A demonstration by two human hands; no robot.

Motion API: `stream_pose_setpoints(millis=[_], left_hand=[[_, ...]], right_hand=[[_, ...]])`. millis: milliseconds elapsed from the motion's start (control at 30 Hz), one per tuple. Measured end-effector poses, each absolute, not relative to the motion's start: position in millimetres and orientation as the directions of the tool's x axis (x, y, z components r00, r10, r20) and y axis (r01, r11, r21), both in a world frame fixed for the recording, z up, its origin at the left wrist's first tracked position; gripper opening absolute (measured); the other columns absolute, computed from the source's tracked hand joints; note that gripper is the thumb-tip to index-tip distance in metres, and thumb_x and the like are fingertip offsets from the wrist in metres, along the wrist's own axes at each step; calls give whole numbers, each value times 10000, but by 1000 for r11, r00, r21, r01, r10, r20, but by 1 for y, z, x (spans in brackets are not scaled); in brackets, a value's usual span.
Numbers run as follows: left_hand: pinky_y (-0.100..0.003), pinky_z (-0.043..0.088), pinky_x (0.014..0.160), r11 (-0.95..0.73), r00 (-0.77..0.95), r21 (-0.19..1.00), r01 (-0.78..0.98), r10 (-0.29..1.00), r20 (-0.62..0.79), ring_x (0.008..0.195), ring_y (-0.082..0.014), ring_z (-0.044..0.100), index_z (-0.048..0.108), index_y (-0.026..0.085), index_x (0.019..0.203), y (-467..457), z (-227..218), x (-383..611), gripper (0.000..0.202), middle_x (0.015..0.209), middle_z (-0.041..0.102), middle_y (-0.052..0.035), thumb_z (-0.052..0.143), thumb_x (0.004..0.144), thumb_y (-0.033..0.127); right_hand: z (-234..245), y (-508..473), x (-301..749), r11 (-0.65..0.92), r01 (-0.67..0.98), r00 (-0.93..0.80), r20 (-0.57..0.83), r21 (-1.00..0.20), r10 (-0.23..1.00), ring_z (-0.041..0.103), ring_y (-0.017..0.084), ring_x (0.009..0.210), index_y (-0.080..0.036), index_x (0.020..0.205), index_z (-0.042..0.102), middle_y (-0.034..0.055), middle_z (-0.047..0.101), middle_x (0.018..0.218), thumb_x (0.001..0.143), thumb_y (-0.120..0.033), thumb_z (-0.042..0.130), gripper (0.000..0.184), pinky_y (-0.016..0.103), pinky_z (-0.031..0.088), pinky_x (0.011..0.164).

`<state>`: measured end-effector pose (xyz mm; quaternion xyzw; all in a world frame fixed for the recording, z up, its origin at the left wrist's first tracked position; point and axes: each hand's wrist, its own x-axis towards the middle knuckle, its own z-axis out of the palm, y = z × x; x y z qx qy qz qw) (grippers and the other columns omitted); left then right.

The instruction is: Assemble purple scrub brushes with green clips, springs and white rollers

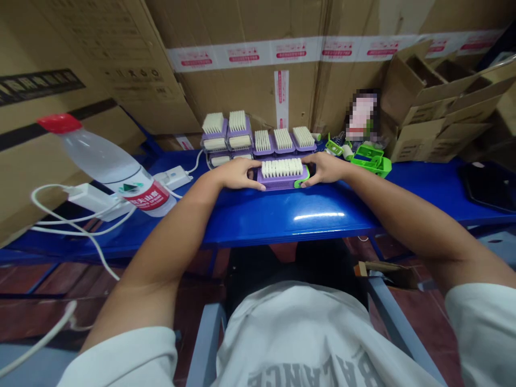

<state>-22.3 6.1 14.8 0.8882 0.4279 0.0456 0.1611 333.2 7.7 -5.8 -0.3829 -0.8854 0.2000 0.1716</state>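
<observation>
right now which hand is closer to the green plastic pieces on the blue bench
Right. The right hand holds the near end of the purple bristle brush, just short of the green plastic pieces. The left hand holds the brush's other end, farther away with the brush between.

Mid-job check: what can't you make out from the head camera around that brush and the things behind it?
Head view:
Ends of the purple brush: covered by the left hand and right hand.
Lower part of the stacked brushes: hidden by the left hand.
Upright item behind the green plastic parts: pixelated, unreadable.
Dark flat object: cut off by the right edge.
</observation>
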Motion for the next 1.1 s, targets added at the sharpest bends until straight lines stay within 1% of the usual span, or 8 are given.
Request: stream_pose_setpoints(millis=[133, 233, 433, 533, 733, 867, 967, 1100], left_hand=[[-363, 499, 803, -590, 637, 327, 738, 769, -50, 911, -317, 767, 797, 177, 1444, 7, 14, -23, 927, 985, 826, -88, 833, 773, 816], [-362, 505, 813, -594, 640, 325, 736, 767, -47, 906, -314, 766, 781, 173, 1485, 7, 13, -23, 949, 980, 821, -85, 836, 777, 802], [-364, 505, 821, -580, 627, 320, 749, 777, -58, 919, -318, 775, 768, 174, 1528, 7, 14, -22, 980, 989, 828, -85, 846, 775, 796], [-368, 503, 814, -573, 620, 318, 755, 783, -61, 914, -318, 773, 777, 168, 1517, 6, 14, -22, 984, 988, 827, -88, 851, 766, 800], [-369, 502, 813, -572, 617, 316, 757, 785, -59, 914, -313, 766, 771, 165, 1530, 4, 15, -22, 984, 989, 819, -85, 850, 774, 791], [-372, 496, 801, -574, 618, 306, 759, 784, -61, 907, -314, 760, 786, 151, 1493, 4, 16, -21, 974, 988, 814, -92, 840, 767, 798], [-366, 496, 801, -577, 617, 297, 761, 786, -52, 912, -313, 767, 793, 171, 1489, 5, 16, -21, 966, 1002, 827, -86, 851, 767, 811], [-358, 497, 794, -598, 634, 300, 744, 773, -32, 892, -304, 764, 806, 186, 1463, 7, 14, -23, 904, 979, 831, -76, 864, 792, 789]], right_hand=[[-6, 7, 333, 613, 611, -636, 150, -502, 757, 655, 273, 903, -173, 1208, 859, 43, 785, 919, 728, -655, 1020, 699, 385, 472, 834], [-6, 7, 333, 619, 611, -643, 146, -493, 752, 668, 282, 916, -182, 1232, 863, 54, 811, 962, 729, -640, 1024, 699, 391, 486, 841], [-7, 8, 332, 640, 618, -652, 157, -456, 742, 666, 252, 856, -162, 1168, 863, 47, 805, 940, 734, -639, 1007, 661, 363, 471, 788], [-9, 9, 332, 641, 625, -648, 163, -446, 744, 665, 250, 847, -151, 1180, 865, 48, 804, 942, 733, -651, 1004, 685, 359, 464, 776], [-10, 8, 332, 621, 630, -633, 155, -466, 758, 701, 279, 902, -120, 1291, 862, 83, 839, 1028, 730, -645, 1010, 783, 373, 488, 812], [-10, 8, 332, 619, 629, -630, 159, -470, 760, 707, 285, 903, -120, 1285, 868, 78, 837, 1011, 722, -660, 1013, 793, 374, 493, 813], [-10, 7, 332, 608, 633, -623, 151, -480, 768, 716, 295, 929, -133, 1282, 875, 89, 848, 1048, 710, -671, 1017, 798, 381, 499, 834], [-9, 6, 331, 577, 665, -598, 125, -475, 792, 711, 300, 922, -96, 1316, 859, 100, 830, 1021, 695, -678, 1016, 866, 388, 494, 836]])
